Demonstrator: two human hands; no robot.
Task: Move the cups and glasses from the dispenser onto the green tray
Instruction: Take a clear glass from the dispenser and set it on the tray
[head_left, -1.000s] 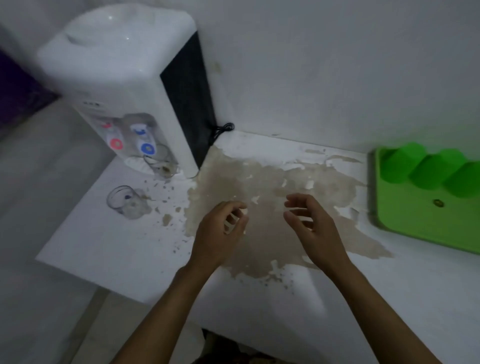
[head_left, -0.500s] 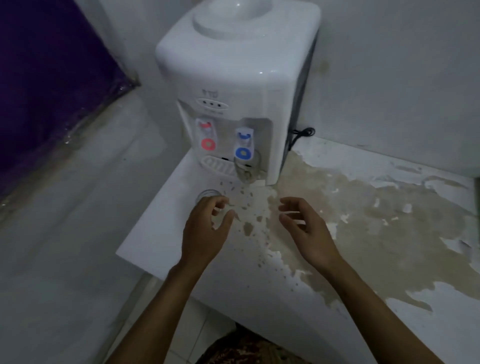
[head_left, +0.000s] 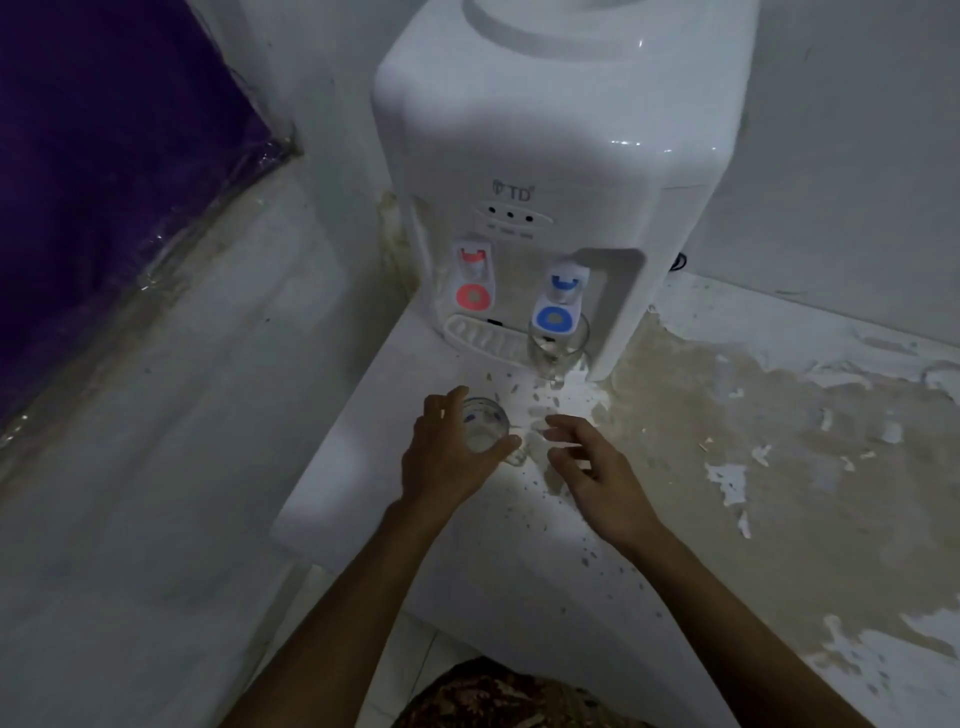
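A white water dispenser with a red and a blue tap stands at the back of the counter. One clear glass sits under the blue tap on the drip tray. A second clear glass stands on the counter in front of the dispenser. My left hand wraps around this glass, fingers on its left side and thumb on its right. Just right of that glass, my right hand hovers with fingers spread and nothing in it. The green tray is out of view.
The white counter ends at an edge just left of my left hand, with a lower floor beyond. A stained, peeling patch covers the counter to the right. A purple surface fills the far left. A black cable shows behind the dispenser.
The view swung left from the green tray to the dispenser. Both hands moved toward the dispenser, and my left hand closed around the glass on the counter.
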